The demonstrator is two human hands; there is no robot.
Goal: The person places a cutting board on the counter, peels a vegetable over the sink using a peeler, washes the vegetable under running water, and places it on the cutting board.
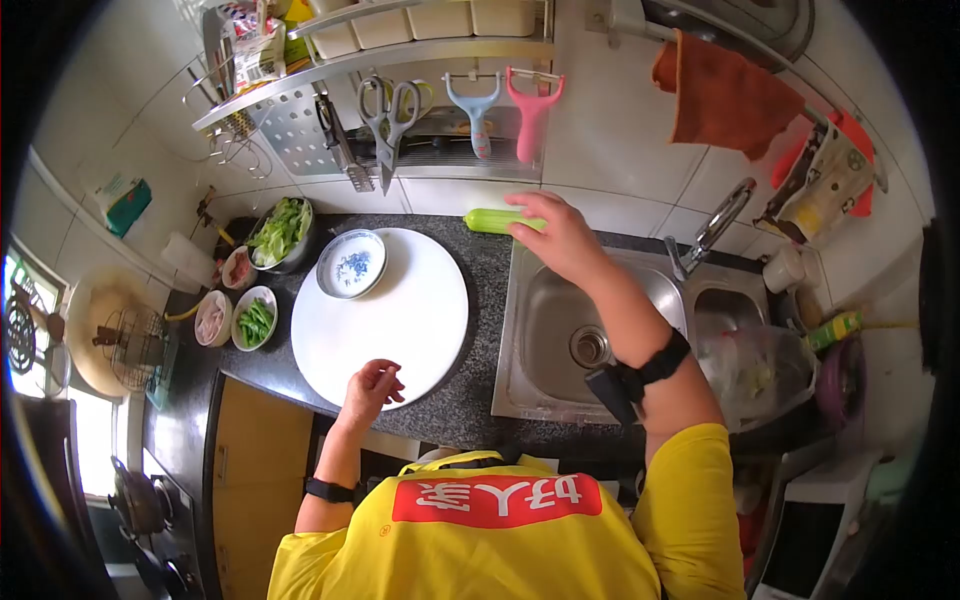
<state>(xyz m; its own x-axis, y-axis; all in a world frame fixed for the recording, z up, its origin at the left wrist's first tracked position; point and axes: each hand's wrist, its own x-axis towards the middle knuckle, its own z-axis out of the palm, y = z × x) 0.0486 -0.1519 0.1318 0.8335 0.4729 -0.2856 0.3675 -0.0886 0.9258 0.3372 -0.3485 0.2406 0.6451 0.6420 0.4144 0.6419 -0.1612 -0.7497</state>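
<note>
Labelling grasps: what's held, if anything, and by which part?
Right hand is over the sink-side end of the green vegetable; can't tell if it's gripped. Left hand: nothing visible.

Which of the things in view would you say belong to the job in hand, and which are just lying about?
Likely in the job:
green vegetable, at the right hand
white board, by the left hand

Probably just about:
scissors, hanging
orange cloth, hanging
plastic bag, beside the sink
</note>
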